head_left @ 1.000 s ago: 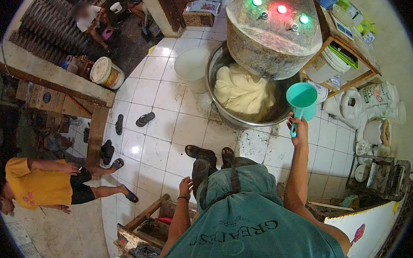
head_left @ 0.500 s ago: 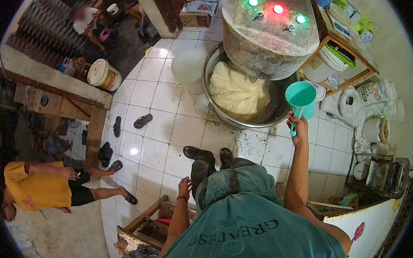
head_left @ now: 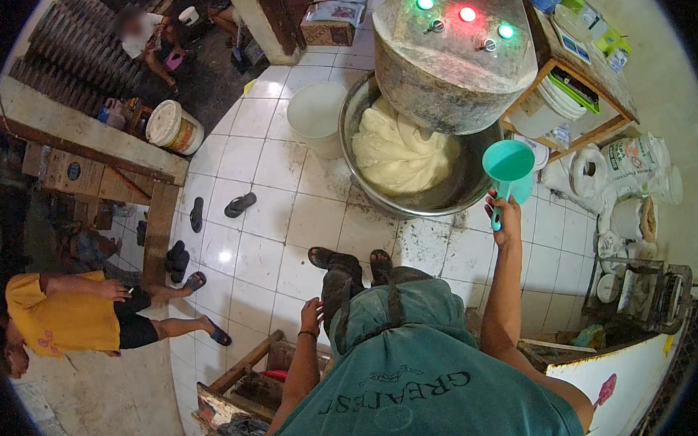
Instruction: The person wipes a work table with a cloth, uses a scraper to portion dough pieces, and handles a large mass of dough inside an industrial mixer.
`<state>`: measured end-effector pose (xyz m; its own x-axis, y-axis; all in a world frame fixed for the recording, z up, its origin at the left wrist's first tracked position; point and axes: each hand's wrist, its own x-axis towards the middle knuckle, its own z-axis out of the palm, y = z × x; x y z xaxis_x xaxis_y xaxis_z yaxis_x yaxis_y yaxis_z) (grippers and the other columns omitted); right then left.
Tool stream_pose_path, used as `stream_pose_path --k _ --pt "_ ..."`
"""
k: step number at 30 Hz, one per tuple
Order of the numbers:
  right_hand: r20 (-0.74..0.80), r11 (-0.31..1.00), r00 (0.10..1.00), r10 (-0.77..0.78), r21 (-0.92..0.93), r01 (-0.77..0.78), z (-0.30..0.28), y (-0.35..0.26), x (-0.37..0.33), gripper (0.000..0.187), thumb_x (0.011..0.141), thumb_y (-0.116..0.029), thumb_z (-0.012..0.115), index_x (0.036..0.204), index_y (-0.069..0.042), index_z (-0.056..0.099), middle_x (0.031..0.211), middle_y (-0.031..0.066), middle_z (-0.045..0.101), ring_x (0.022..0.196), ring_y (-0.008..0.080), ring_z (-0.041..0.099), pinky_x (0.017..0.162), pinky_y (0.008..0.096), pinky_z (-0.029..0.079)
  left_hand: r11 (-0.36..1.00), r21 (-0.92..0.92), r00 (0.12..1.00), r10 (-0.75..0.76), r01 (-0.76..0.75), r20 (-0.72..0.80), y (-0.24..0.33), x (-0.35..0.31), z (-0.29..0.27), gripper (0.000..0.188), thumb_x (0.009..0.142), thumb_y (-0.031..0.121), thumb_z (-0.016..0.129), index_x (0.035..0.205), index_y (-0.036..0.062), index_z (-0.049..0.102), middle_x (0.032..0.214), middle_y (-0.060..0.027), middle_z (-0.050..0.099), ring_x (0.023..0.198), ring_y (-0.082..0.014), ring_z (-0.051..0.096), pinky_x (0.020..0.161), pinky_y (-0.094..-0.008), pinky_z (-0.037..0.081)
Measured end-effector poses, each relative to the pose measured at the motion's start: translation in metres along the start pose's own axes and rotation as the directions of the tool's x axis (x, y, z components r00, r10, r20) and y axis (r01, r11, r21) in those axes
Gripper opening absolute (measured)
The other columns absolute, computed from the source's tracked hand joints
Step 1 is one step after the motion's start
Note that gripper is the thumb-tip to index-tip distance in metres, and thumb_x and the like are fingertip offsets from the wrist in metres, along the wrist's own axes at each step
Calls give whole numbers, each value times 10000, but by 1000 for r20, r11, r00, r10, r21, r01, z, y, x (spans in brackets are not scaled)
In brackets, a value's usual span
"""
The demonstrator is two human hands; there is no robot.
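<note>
My right hand (head_left: 506, 219) is wrapped round the handle of a teal plastic dipper (head_left: 509, 161), held out at the right rim of a big steel mixing bowl (head_left: 412, 213). Pale, folded dough (head_left: 401, 154) fills the left side of that bowl. Over the bowl's back hangs the worn metal head of a dough mixer (head_left: 455, 62), with green and red lights lit on top. My left hand (head_left: 311, 315) hangs beside my left thigh, fingers loosely apart, holding nothing. Whether the dipper holds liquid is hard to make out.
A whitish bucket (head_left: 316, 117) stands left of the bowl. Slippers (head_left: 241, 205) lie on the tiled floor. At the left is a person in a yellow shirt (head_left: 62, 312); another sits at the back. A wooden shelf (head_left: 597, 126) and sacks (head_left: 638, 163) line the right side.
The dough in the bowl has shifted and its folds look different. My hands and the dipper stay almost where they were.
</note>
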<state>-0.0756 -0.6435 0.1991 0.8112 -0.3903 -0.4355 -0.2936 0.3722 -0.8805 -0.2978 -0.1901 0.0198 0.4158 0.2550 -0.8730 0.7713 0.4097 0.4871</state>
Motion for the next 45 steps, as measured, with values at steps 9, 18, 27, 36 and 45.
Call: stream_pose_path --k 9,18,27,36,45 --pt "-9 1000 1000 3 7 -3 5 1 -6 376 669 -15 448 1045 0 441 937 64 561 779 142 526 703 289 448 1000 24 1000 7 -6 -20 -2 0 -1 270 799 273 535 1036 146 513 925 -16 576 801 -151 516 717 -338 396" --pt "-2 1000 1000 11 27 -11 1 7 -2 378 665 -16 455 1042 0 450 936 68 561 778 147 529 701 289 452 1000 16 1000 -9 9 -12 -3 1 -4 263 788 283 551 1017 156 526 915 -5 575 785 -135 517 698 -323 400" --pt "-25 997 1000 -17 -77 15 11 15 -3 363 687 40 467 1045 -8 433 882 61 546 725 150 532 613 269 448 998 57 1000 -9 10 -16 6 -12 3 282 845 264 474 1080 109 486 935 -12 549 810 -139 506 693 -306 393" --pt "43 922 987 -154 -354 159 46 68 2 333 711 51 476 1028 -45 439 874 36 507 695 136 517 583 264 450 999 38 1000 -27 28 -9 6 -9 0 283 842 264 475 1082 113 479 934 -6 544 808 -132 498 678 -313 388" --pt "129 998 990 49 -33 -45 57 40 -5 338 688 40 497 1017 -15 440 854 61 523 686 141 528 576 266 478 999 40 999 -27 29 -29 -4 -4 -7 280 835 271 483 1076 129 484 939 0 546 819 -131 503 668 -302 393"
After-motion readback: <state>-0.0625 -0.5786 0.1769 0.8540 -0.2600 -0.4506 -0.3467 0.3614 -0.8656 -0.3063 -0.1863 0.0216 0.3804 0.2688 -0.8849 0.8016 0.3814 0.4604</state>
